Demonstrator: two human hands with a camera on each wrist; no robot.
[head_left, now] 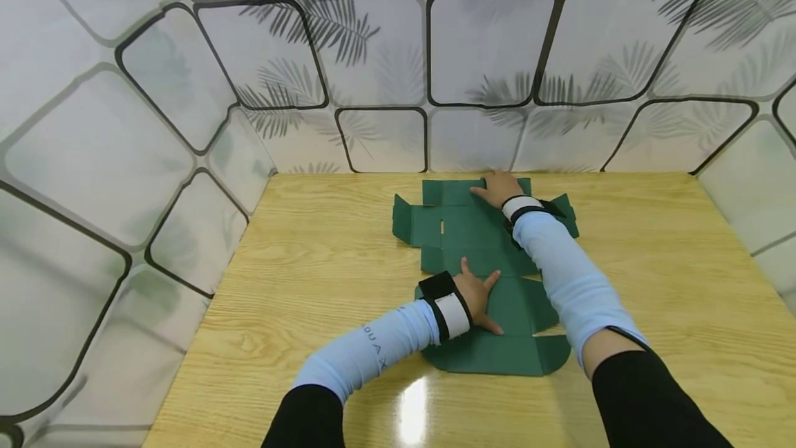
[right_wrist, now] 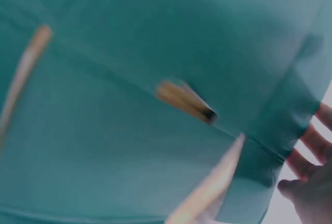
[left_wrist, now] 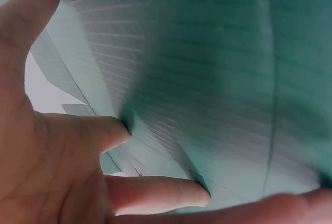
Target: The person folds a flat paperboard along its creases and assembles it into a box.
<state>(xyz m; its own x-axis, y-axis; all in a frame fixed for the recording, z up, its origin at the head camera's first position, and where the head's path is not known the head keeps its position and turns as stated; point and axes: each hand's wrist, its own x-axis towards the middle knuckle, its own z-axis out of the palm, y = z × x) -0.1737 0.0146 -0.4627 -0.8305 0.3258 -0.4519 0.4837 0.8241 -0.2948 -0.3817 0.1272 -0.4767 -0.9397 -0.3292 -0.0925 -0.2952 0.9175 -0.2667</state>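
Black sleeves point(head_left: 311, 417) are leading to green cardboard point(head_left: 469, 227), likely light, bendable, best edge-held; my splayed left grip point(head_left: 475, 297) and right grip point(head_left: 499, 189) are touching it, unclosed.

A tabletop nook, home or workplace unclear
Pale walls point(head_left: 491, 40) printed with rounded outlines point(head_left: 429, 47) and palm fronds point(head_left: 342, 23) (cloth or paper, hard to tell) stand around a wood-grain table point(head_left: 298, 261).
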